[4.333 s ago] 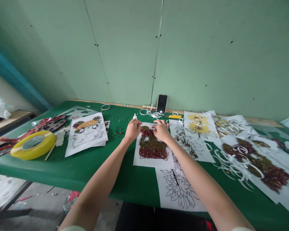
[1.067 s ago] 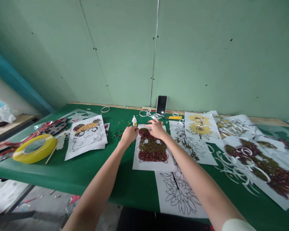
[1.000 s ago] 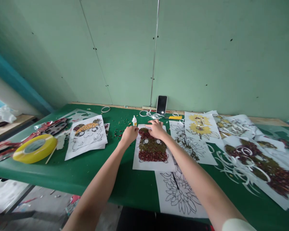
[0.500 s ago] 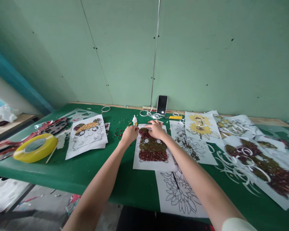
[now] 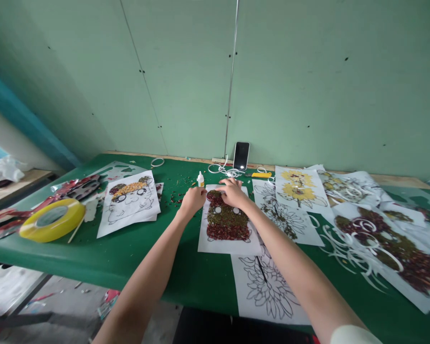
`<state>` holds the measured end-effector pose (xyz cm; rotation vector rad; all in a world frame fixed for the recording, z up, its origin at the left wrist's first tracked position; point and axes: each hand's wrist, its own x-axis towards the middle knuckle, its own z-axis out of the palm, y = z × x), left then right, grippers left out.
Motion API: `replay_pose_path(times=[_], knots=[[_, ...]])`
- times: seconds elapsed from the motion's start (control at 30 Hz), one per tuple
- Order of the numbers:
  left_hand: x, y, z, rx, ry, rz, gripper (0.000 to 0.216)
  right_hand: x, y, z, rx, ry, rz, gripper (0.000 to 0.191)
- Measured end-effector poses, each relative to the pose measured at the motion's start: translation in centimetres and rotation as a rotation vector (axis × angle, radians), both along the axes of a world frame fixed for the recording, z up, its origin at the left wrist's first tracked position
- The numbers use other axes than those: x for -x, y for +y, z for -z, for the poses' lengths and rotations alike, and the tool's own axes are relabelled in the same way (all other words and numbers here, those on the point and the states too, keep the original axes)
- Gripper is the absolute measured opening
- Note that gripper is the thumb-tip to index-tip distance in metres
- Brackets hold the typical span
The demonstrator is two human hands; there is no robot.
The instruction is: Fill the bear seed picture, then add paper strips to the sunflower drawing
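A white sheet (image 5: 222,246) with a hamster picture filled in with red and green seeds (image 5: 226,220) lies in front of me on the green table (image 5: 136,253). My left hand (image 5: 192,198) rests at the sheet's top left corner. Its fingers are curled in, and what they hold, if anything, is hidden. My right hand (image 5: 231,191) lies on the top of the picture with its fingers stretched out flat on the seeds. A small white glue bottle (image 5: 200,179) stands upright just beyond my left hand.
A hamster sheet (image 5: 131,203), a yellow tape roll (image 5: 49,220) and red scraps (image 5: 75,187) lie to the left. Flower sheets (image 5: 268,282) and seed pictures (image 5: 387,241) cover the right. A phone (image 5: 241,155) leans on the wall beside white cable (image 5: 222,169) and a yellow cutter (image 5: 261,175). Loose seeds (image 5: 175,196) are scattered about.
About four seconds ago my left hand held the glue bottle; it now stands on the table. Over the last second both hands have stayed nearly still at the picture's top.
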<state>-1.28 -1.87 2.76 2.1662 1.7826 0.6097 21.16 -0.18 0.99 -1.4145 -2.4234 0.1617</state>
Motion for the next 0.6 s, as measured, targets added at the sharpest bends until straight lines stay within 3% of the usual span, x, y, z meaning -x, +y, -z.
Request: replay_pose_path(times=[0.23,0.6], knots=[[-0.1,-0.3,-0.3,0.028,-0.002,-0.010,0.034,-0.4,-0.6,-1.2,-0.039,-0.079,-0.172,0.051],[-0.1,-0.3,-0.5,0.037,0.008,-0.008,0.035,-0.5,-0.6,-1.3,-0.083,-0.050,-0.216,0.054]])
